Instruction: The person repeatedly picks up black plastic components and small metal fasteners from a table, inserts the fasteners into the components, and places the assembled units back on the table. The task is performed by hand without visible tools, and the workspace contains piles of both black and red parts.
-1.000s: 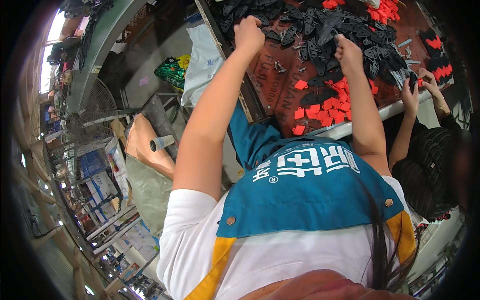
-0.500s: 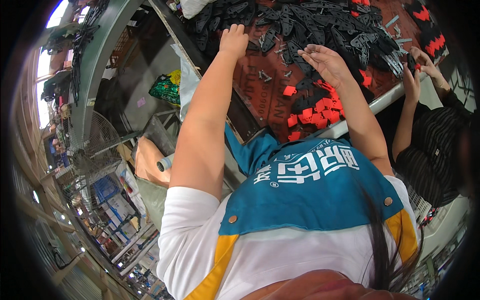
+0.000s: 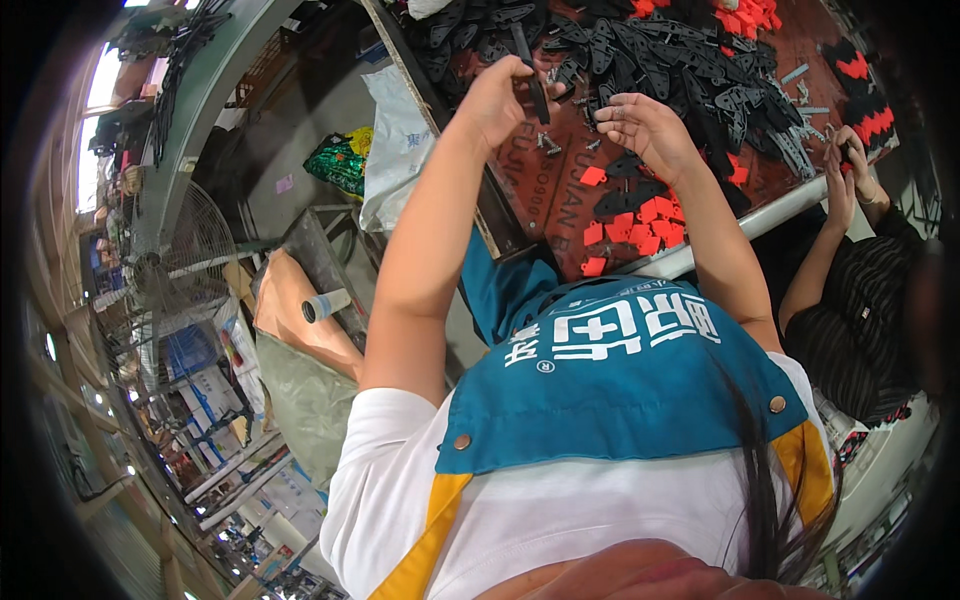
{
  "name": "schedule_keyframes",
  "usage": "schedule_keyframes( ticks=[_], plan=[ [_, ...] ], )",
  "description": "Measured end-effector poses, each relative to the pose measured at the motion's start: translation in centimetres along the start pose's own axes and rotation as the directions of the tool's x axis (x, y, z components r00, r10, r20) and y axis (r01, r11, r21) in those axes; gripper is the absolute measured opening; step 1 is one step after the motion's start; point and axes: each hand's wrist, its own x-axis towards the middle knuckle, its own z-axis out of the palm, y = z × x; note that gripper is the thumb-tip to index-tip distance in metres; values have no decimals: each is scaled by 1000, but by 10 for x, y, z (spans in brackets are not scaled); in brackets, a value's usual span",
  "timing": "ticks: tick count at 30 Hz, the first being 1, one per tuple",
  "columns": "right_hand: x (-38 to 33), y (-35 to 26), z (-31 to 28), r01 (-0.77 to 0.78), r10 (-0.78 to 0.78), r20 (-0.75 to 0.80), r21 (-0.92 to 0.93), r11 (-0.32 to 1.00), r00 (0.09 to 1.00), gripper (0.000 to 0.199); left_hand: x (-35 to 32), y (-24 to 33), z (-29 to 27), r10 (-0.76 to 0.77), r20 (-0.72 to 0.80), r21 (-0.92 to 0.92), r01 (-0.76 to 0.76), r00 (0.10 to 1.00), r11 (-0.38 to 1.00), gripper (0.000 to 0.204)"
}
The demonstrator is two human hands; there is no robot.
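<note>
Gripping a long black plastic strip [image 3: 532,72], the left hand [image 3: 497,98] has its fingers closed around the strip's lower part, the strip standing upright above the reddish-brown table [image 3: 560,210]. Right hand [image 3: 645,128] sits just beside it, palm up, fingers loosely curled and half open; whether it holds some small piece I cannot tell. Below that hand lie small red plastic pieces [image 3: 640,222], and beyond both hands sprawls a big heap of black parts [image 3: 690,70]. At the table's right edge, another person's hands [image 3: 850,165] work close together. Off left, a standing fan [image 3: 175,265].
</note>
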Motion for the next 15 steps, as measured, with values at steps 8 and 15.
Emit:
schedule_keyframes(
  ticks=[8, 15],
  plan=[
    [-2, 7, 17, 24, -43, -101, -177, 984, 994, 15, -18, -42, 16, -91, 87, -134, 102, 992, 986, 22],
    [-7, 5, 36, 81, -166, -161, -433, 898, 973, 16, -21, -51, 23, 89, -91, 172, -72, 992, 982, 27]
  ],
)
